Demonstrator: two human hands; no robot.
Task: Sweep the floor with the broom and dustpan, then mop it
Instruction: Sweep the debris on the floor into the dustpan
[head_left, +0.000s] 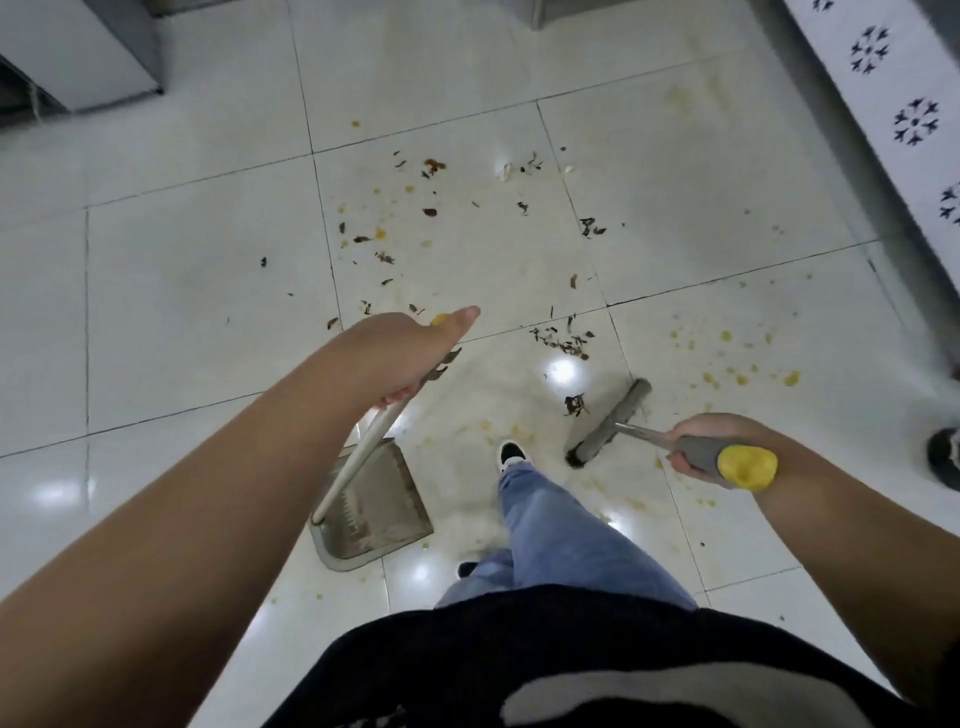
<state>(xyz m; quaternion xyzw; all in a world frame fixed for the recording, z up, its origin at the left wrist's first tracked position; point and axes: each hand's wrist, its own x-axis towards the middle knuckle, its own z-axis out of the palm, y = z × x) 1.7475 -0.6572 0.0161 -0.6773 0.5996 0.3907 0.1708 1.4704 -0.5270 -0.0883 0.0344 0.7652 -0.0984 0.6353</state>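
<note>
The step in hand looks like gathering the scattered debris (415, 218) toward the dustpan (374, 509), and to do it well the broom (615, 418) should reach out past the farthest scraps at twelve o'clock and draw them back in short, overlapping strokes, with the head kept flat on the floor (182, 249) so the wet yellowish bits at two o'clock smear as little as possible. The dustpan's lip should sit flush on the tile and face the pile, angled so sweepings do not slide under it. The dustpan rests on the floor at about seven o'clock from the person's forward shoe (512, 454), its long pale handle rising to the left hand (405, 353); that hand's fingers curl round the handle's upper end, the thumb lying straight along the top. The broom head lies on the tile at one o'clock from the shoe, just beside a small dark clump. The right hand (711, 449) wraps the broom's grey grip, its fingers curled under it, with the yellow end cap poking out past the wrist.
</note>
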